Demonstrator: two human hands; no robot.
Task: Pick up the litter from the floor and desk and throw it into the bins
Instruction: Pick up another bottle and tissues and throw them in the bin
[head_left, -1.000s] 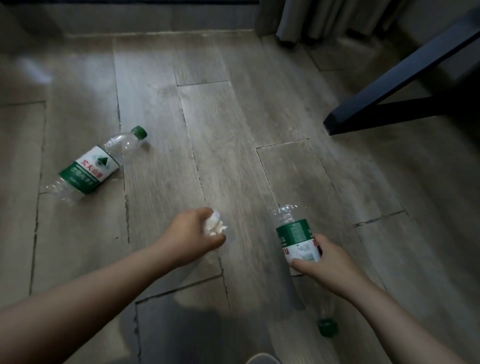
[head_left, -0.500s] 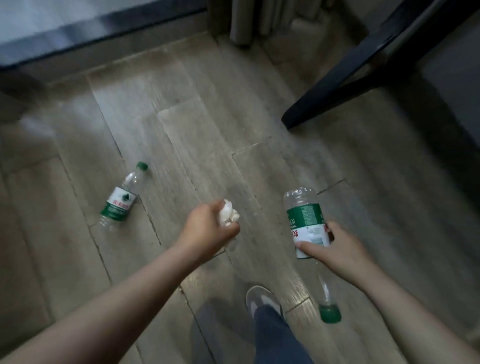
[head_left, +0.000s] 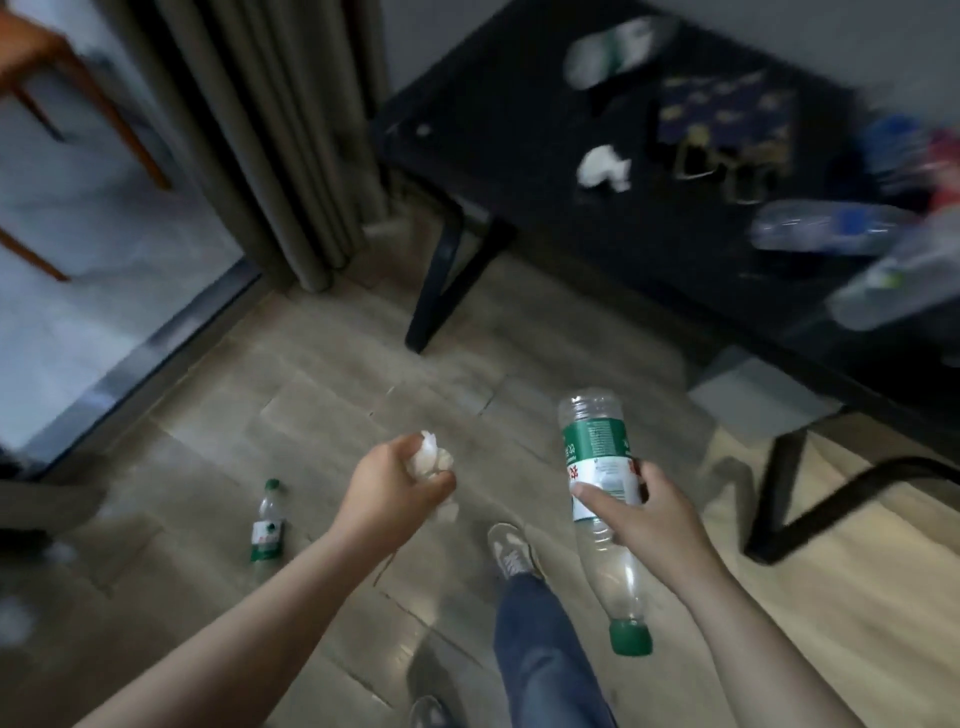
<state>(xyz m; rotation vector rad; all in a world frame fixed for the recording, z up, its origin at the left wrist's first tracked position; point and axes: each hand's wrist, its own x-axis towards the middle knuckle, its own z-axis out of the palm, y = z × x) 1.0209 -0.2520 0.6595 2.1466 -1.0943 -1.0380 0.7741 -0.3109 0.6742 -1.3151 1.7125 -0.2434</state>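
Across the wooden floor (head_left: 311, 405), at upper right, a black worktop (head_left: 545, 218) is seen, on which blurred plastic bottles (head_left: 821, 234) and a crumpled white wad (head_left: 602, 169) are scattered. A clear green-labelled bottle (head_left: 597, 447) is grasped round its label by the right grip (head_left: 644, 514), cap end tilted downward, above the floor. A second bottle (head_left: 267, 525) is found lying on the floor, left of the arms. A crumpled tissue (head_left: 431, 457) is clenched in the left grip (head_left: 389, 488).

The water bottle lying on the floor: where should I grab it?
Round its middle, at the label, coming down from above. The water bottle lies flat on the wooden floor, so its round sides are free for fingers and thumb. The narrow green cap end would likely slip.
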